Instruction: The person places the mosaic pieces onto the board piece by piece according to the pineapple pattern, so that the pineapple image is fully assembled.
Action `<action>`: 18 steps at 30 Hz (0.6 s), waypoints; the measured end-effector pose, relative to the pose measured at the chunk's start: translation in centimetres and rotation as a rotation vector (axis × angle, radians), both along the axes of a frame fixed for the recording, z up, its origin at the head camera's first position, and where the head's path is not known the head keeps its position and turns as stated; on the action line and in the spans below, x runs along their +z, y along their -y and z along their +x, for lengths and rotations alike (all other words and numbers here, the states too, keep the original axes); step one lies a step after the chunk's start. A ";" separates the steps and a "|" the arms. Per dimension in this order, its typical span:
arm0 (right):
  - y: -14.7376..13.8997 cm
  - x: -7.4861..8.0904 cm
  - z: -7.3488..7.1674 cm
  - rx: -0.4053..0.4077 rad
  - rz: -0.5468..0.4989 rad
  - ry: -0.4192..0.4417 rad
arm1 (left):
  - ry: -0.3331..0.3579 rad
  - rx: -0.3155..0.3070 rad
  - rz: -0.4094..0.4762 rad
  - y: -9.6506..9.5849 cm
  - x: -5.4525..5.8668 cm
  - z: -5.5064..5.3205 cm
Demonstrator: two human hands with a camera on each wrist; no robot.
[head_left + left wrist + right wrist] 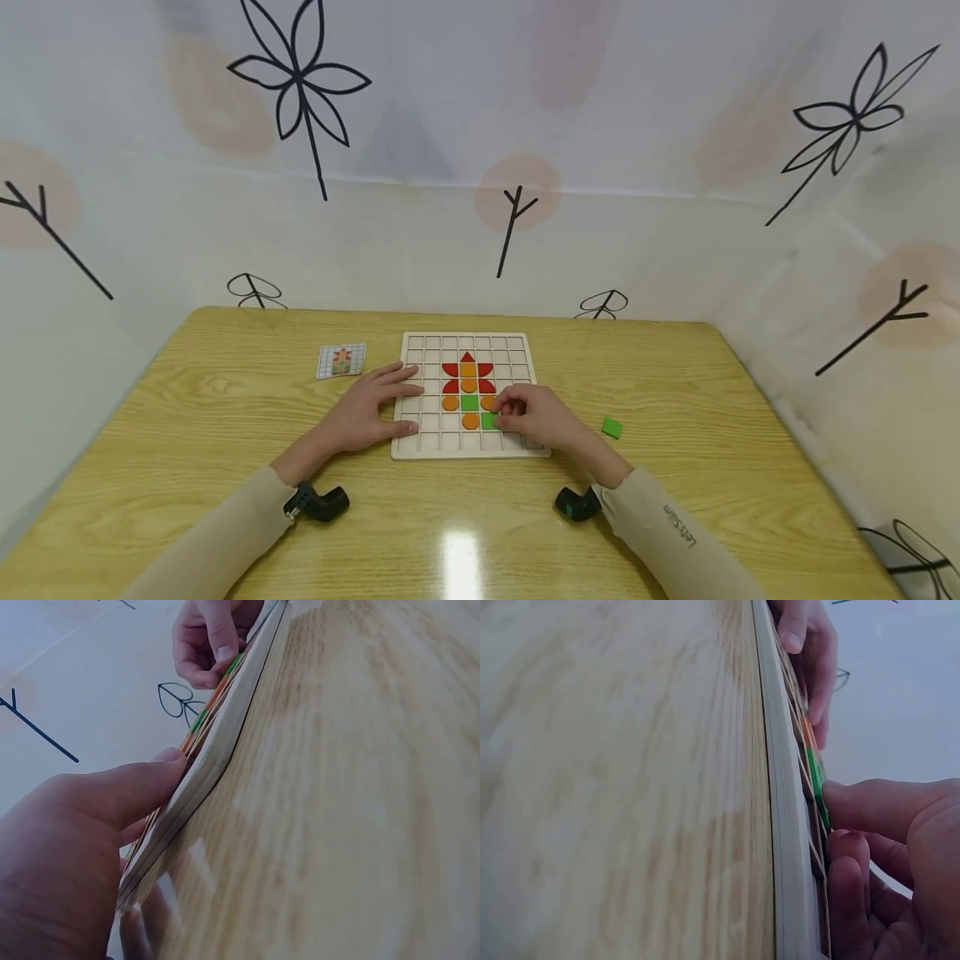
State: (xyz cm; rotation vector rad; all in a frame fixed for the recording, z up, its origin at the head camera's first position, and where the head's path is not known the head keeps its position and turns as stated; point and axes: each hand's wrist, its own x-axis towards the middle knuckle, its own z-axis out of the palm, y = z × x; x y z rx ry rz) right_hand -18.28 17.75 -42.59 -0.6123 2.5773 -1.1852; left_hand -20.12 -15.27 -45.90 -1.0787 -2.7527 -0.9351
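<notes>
A white grid board [427,447] lies on the table with red, orange and green pieces set in its squares. My left hand [372,409] rests over the board's left edge with fingers spread; its thumb [150,784] touches the rim. At the lower middle, my right hand [542,412] has curled fingers and pinches a green square tile [489,421] at its cell. In the right wrist view, the thumb touches the edge of that green tile [815,780]. An orange round piece [470,422] sits just left of it. The fingertips partly cover another orange piece [488,402].
One loose green tile [612,427] lies on the wooden table [262,533] right of the board. A small pattern card [341,361] with a coloured figure lies left of the board. Behind the table hangs a pale cloth [420,250] with plant drawings.
</notes>
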 end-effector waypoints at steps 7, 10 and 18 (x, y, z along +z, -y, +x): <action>-1.5 0.6 -0.4 0.010 -0.036 0.001 | 0.006 0.000 0.004 0.1 0.0 0.0; -2.9 1.2 -0.4 -0.008 -0.026 -0.022 | 0.012 0.000 0.008 0.1 0.0 0.1; -8.3 1.6 -0.1 -0.099 0.008 -0.052 | 0.004 0.001 0.007 0.2 -0.1 -0.1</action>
